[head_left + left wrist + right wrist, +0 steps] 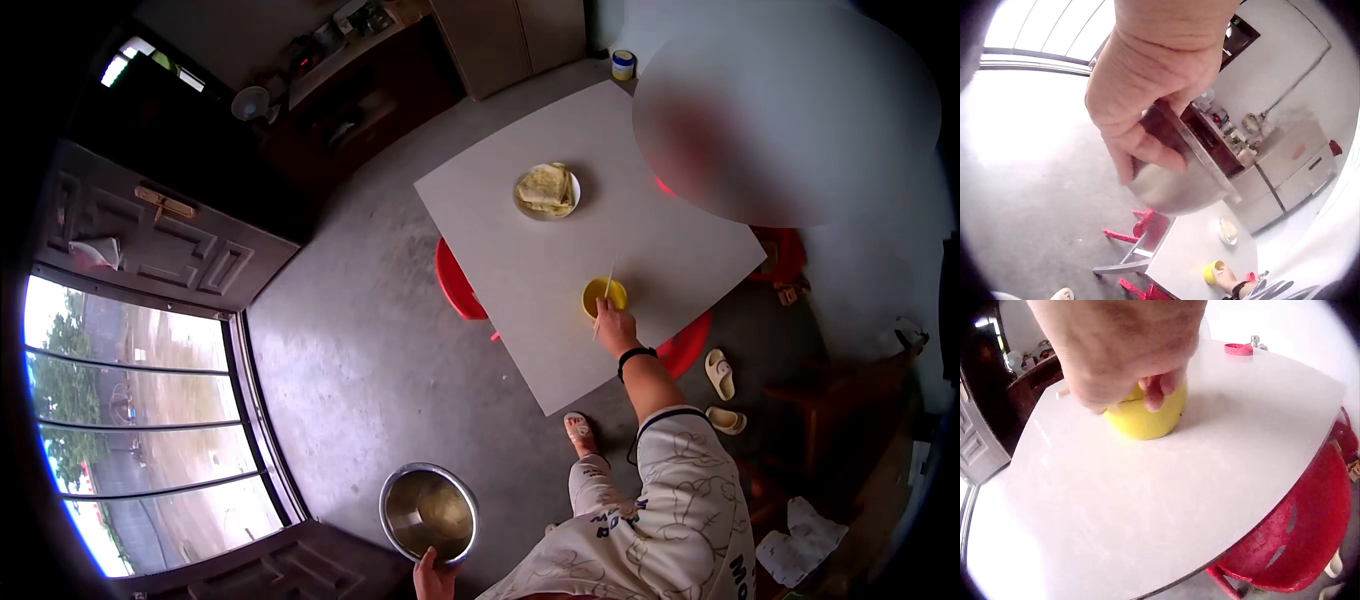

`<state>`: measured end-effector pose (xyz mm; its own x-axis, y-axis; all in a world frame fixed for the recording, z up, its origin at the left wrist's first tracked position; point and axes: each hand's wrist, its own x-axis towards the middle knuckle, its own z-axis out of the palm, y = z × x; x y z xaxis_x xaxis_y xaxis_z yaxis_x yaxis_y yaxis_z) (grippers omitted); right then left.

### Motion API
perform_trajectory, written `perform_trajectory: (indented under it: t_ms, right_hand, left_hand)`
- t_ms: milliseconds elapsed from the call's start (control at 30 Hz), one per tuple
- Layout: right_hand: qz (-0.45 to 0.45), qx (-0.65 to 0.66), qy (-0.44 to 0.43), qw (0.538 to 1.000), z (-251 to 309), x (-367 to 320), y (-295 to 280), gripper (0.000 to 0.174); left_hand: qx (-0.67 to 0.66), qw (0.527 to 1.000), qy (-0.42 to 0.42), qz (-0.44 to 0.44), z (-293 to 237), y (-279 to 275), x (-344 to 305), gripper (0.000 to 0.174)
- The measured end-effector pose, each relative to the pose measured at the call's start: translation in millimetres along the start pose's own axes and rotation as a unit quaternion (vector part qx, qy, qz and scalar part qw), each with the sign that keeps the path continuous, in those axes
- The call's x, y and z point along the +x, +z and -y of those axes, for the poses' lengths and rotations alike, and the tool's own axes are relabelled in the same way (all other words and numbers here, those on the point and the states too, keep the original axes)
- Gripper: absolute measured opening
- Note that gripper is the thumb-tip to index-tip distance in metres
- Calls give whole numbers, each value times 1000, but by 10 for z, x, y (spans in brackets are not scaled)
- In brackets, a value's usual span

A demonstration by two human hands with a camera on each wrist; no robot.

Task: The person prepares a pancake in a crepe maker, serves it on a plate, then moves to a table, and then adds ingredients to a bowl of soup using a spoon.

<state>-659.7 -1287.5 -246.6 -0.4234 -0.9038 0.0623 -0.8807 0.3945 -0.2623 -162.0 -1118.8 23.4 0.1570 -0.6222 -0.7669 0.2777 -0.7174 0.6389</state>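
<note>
Our right hand (pixel 616 332) is closed, its fingers curled over the rim of a round yellow bowl (pixel 1147 427), with a thin pale stick (pixel 612 273) beside them; the bowl sits on the pale, smooth-topped table (pixel 520 300). Our left hand (pixel 435 578) grips a round, shiny metal basin (pixel 401 500) by its rim. We'd best keep both grips firm and the basin level.

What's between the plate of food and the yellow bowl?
Bare tabletop separates the plate from the yellow bowl, as the head view shows; only a stick's tip pokes past the bowl's rim on that side.
</note>
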Motion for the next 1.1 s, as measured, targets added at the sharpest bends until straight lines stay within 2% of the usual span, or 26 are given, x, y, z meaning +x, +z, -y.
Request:
perform_trajectory:
  t_ms: [100,233,300,333,433,500,533,567,600,633,667,700,733,767,800,867,900,933,967,1000,1033,1067,1100]
  right_hand:
    - [30,-6,13,999,-61,27,64,49]
    - [94,-10,22,995,-81,120,42,58]
    - [95,-19,11,995,-113,144,63,62]
    - [72,-14,11,997,-157,152,169,67]
    - [70,-30,24,997,-150,157,79,60]
    - [61,-9,29,998,-207,169,146,63]
    - [4,26,-14,1000,-246,98,130,60]
    - [49,71,29,996,-230,98,90,56]
    - [-25,61,1,998,-254,91,127,51]
    - [-56,55,-8,997,-334,131,276,45]
    - [35,72,68,995,-67,100,-54,41]
    - [-26,72,-21,997,3,45,-156,46]
    - [11,56,-23,998,56,70,-174,50]
    - [32,79,2,996,343,-46,-465,48]
    - [17,45,6,999,449,-139,-533,47]
    - [109,196,-28,974,617,-245,-552,53]
    - [105,182,-40,977,500,-287,-291,55]
    - [97,79,12,992,856,-598,-462,55]
    - [48,88,-38,994,952,-841,-451,57]
    - [65,63,-42,995,1252,-1075,-610,60]
    - [64,84,-83,991,1471,-1363,-803,56]
    - [74,77,-115,988,1753,-1574,-925,54]
    - [118,33,-116,986,2022,-1754,-1034,56]
  left_hand:
    - [9,999,-51,6,-95,48,-29,26]
    - [-23,999,-32,-10,1,-20,-33,27]
    - [-21,994,-21,-103,12,68,-130,26]
    - [-27,994,-20,-104,65,10,-151,26]
    - [-68,993,27,-91,213,-157,-194,26]
    - [-53,997,-29,-53,213,-304,-279,28]
    - [-112,992,29,-42,409,-470,-71,30]
    - [-129,989,57,-42,430,-488,-125,33]
    - [-140,986,62,-66,454,-511,-199,33]
    - [-140,987,74,-33,431,-549,-291,32]
    - [-154,983,84,-53,476,-640,-351,30]
    - [-135,984,84,-75,569,-816,-423,27]
    - [-164,977,98,-93,645,-935,-520,28]
    - [-186,971,109,-100,691,-1075,-586,28]
    - [-189,969,111,-117,799,-1259,-672,27]
    - [-220,960,127,-118,939,-1544,-890,26]
    - [-228,958,134,-109,1026,-1711,-1023,28]
    - [-241,956,131,-102,1184,-1914,-1107,31]
    - [-272,947,139,-98,1321,-2096,-1191,32]
    - [-318,919,173,-155,1480,-2162,-1368,29]
    - [-303,928,146,-160,1762,-2399,-1450,31]
    - [-312,923,166,-155,2003,-2578,-1471,30]
    - [-312,924,164,-150,2170,-2692,-1619,30]
